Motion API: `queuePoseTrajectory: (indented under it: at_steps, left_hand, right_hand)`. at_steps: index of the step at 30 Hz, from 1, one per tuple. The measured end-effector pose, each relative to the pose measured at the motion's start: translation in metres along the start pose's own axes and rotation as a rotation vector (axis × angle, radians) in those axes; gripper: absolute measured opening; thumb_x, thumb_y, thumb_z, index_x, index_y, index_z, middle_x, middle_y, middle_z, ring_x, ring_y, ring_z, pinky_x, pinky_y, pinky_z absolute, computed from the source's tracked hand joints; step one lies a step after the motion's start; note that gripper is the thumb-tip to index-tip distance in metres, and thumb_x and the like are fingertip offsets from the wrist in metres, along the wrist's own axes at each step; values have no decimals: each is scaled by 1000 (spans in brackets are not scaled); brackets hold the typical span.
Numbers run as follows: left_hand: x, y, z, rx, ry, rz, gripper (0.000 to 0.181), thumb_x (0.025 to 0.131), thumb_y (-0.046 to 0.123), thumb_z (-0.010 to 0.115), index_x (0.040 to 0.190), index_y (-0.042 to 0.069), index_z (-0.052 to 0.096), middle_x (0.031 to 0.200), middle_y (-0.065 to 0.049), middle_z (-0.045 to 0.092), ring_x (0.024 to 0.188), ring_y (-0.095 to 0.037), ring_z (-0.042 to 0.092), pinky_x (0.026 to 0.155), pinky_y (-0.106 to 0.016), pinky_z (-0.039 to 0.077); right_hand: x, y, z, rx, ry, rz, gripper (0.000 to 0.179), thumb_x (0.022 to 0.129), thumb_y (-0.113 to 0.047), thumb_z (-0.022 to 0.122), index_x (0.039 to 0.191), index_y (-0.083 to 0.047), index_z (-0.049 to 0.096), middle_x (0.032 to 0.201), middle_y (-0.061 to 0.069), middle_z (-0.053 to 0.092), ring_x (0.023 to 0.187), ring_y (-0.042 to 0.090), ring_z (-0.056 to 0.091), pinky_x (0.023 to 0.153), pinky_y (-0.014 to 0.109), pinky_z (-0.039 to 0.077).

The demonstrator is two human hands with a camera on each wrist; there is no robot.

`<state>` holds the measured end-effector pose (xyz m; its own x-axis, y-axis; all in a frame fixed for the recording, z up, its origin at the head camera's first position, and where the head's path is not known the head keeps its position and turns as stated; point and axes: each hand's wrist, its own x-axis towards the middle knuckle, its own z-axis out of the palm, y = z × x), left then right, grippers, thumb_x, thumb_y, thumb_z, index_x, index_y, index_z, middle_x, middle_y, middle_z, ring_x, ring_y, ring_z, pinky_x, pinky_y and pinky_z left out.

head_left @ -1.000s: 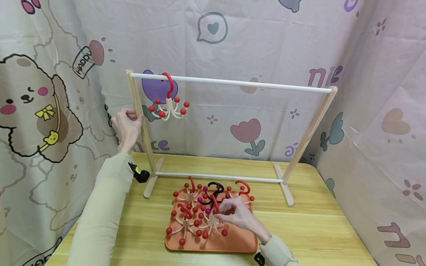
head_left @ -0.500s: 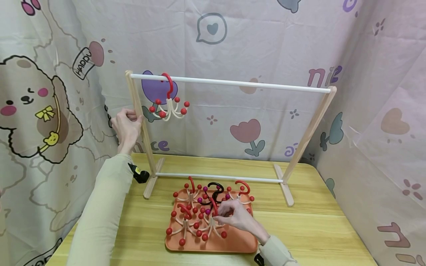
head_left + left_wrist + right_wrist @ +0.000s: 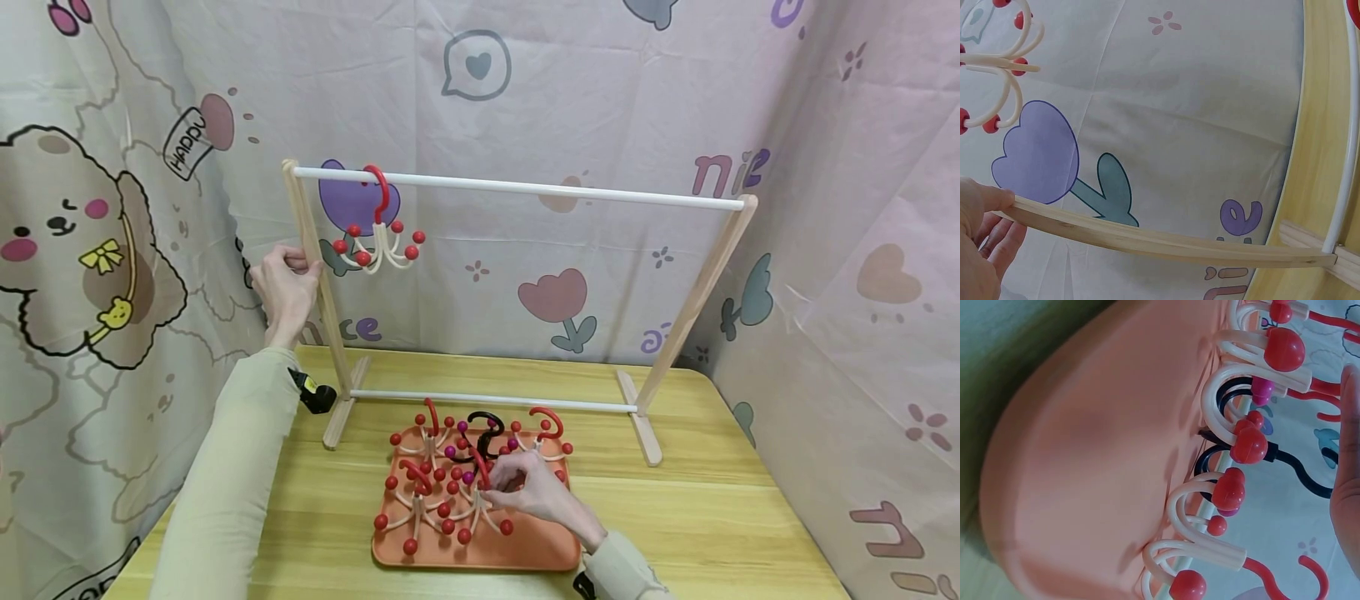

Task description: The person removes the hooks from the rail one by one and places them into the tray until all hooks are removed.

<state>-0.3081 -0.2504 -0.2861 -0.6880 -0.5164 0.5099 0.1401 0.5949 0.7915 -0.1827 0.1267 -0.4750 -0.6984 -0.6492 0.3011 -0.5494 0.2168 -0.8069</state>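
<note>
My left hand (image 3: 287,283) grips the left wooden post (image 3: 330,317) of a stand, thumb on one side and fingers on the other in the left wrist view. From the stand's white top rail (image 3: 525,187) hangs a red-hooked octopus hanger (image 3: 381,242) with cream arms and red ball tips. My right hand (image 3: 536,487) pinches another such hanger (image 3: 478,500) near the base of its red hook. That hanger stands on its ball tips on the orange tray (image 3: 536,550). In the right wrist view only part of my right hand (image 3: 1349,456) shows; its fingertips are mostly out of sight.
Several more hangers share the tray: a red-hooked one (image 3: 417,504) at front left, others behind, and a black one (image 3: 487,433) with purple balls. The stand's lower white bar (image 3: 495,401) runs just behind the tray. A printed curtain (image 3: 480,125) encloses the wooden table (image 3: 712,517).
Both hands stay almost in place. The hanger on the rail has swayed very slightly, and the one in my right hand has shifted a tiny amount.
</note>
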Motion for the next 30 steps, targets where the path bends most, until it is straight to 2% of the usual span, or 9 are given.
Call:
queuePoseTrajectory:
  at_steps: [9,14,22,30]
  left_hand:
    - [0,0,0,3,-1,-7,28,90,14,71,113,-3,68,109,-27,72,120,-36,52,108,-46,34]
    - [0,1,1,2,10,-9,27,90,13,71,112,-3,68,108,-27,71,117,-35,55,106,-46,36]
    - [0,0,0,5,8,-1,27,91,13,71,112,-3,69,108,-27,72,116,-36,56,106,-46,36]
    - [-1,0,0,6,2,-9,28,90,15,72,112,-2,69,108,-26,72,117,-35,55,107,-46,36]
  right_hand:
    - [-1,4,-1,2,-25,-25,5,89,-10,75,89,-8,71,79,9,76,68,-5,65,62,24,59]
    - [-1,5,0,19,-33,-31,5,88,-9,75,91,-7,71,79,11,76,69,-5,65,63,26,60]
    - [-2,6,0,40,-36,-48,10,89,-14,75,89,-5,71,76,12,75,68,-4,66,62,27,60]
    - [-2,3,-1,38,-19,-19,10,88,-17,77,88,-8,71,76,11,75,66,-5,63,61,26,59]
